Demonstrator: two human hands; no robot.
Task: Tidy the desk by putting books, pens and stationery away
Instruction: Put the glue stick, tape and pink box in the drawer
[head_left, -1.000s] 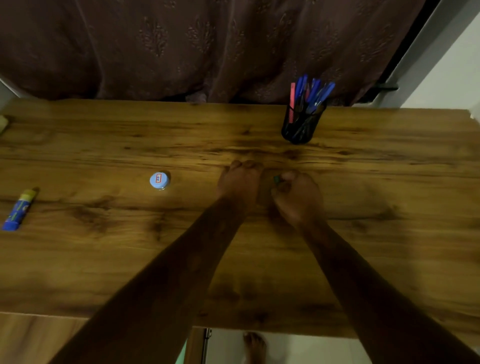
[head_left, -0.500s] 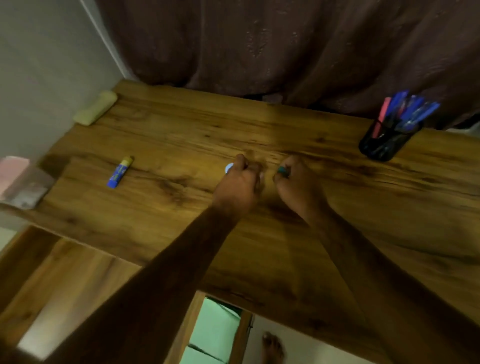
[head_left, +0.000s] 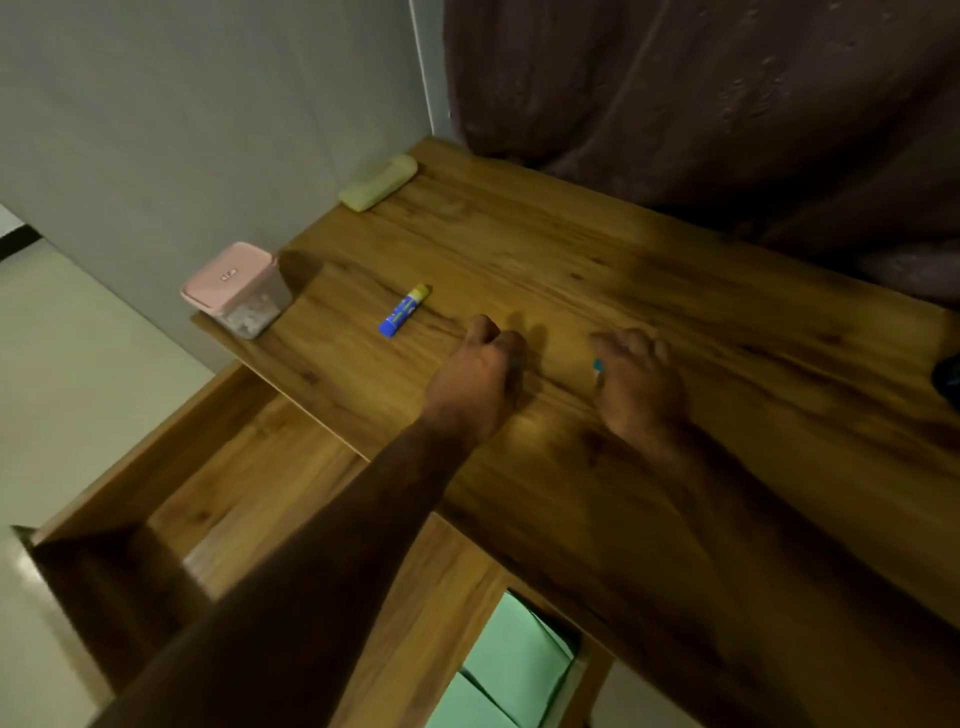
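Glue stick (head_left: 404, 310) lies near desk (head_left: 571, 249) edge; left grip (head_left: 478, 374) curled, contents unclear; right grip (head_left: 639, 382) pinches teal piece (head_left: 598, 365)

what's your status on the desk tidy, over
Left hand curled, contents hidden; right hand pinching a small teal item. Glue stick lying loose on the desk, untouched. Nothing between left hand and it.

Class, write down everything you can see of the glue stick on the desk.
The glue stick is a small cylinder that looks like plastic, with a blue body bearing pale print and a yellow cap, which is on. It lies flat on its side on the wooden desk, slanted, cap end farther from the camera. It sits between the pink-lidded box and the left hand, apart from both; only the desk touches it.
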